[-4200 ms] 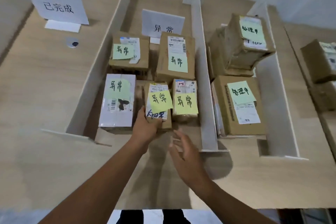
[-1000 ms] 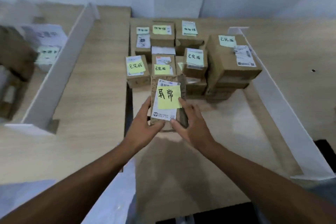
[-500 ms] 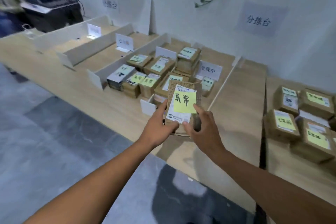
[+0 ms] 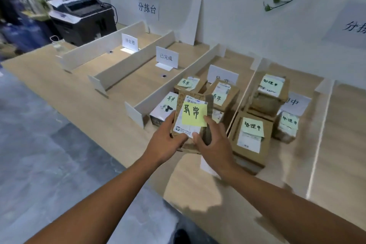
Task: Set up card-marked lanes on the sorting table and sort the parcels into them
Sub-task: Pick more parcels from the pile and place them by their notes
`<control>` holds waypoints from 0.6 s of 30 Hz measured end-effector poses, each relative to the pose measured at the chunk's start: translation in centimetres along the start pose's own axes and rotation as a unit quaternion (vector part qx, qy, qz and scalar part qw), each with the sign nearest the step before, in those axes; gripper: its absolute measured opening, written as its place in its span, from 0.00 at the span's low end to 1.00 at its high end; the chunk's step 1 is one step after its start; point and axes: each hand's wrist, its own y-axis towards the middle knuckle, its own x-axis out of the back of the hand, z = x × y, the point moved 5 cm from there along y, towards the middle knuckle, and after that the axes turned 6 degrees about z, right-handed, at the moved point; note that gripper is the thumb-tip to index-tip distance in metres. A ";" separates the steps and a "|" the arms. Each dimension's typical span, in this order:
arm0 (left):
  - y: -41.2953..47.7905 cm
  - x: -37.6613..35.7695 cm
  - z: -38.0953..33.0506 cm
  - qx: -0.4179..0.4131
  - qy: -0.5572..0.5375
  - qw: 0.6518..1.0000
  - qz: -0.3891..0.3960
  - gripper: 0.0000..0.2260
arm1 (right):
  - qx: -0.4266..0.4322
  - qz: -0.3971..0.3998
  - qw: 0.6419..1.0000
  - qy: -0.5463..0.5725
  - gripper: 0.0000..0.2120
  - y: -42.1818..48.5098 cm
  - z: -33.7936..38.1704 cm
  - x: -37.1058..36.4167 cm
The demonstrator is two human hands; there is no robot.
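Two hands held one brown parcel [image 4: 186, 131] bearing a yellow sticky note [image 4: 194, 115]: left hand [image 4: 168, 142] curled round its lower-left corner, right hand [image 4: 214, 145] clasping its right edge, above the parcel-filled lane [image 4: 168, 93].

Head-height, angled down over table [image 4: 103, 109]

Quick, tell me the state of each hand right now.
Left hand: closed, holding the parcel by its left edge.
Right hand: closed, holding the same parcel by its right edge.
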 end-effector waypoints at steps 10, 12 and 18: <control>21.0 7.3 3.5 -0.001 -0.010 0.997 0.073 0.27 | -0.084 -0.003 0.996 0.005 0.31 19.0 -1.3 -5.6; 25.8 8.2 4.8 -0.015 -0.023 0.995 0.095 0.29 | -0.101 -0.012 0.995 -0.004 0.31 22.9 -2.2 -7.0; 38.9 9.8 7.5 -0.016 -0.009 0.988 0.156 0.30 | -0.175 -0.054 0.982 -0.049 0.32 33.1 -4.7 -9.5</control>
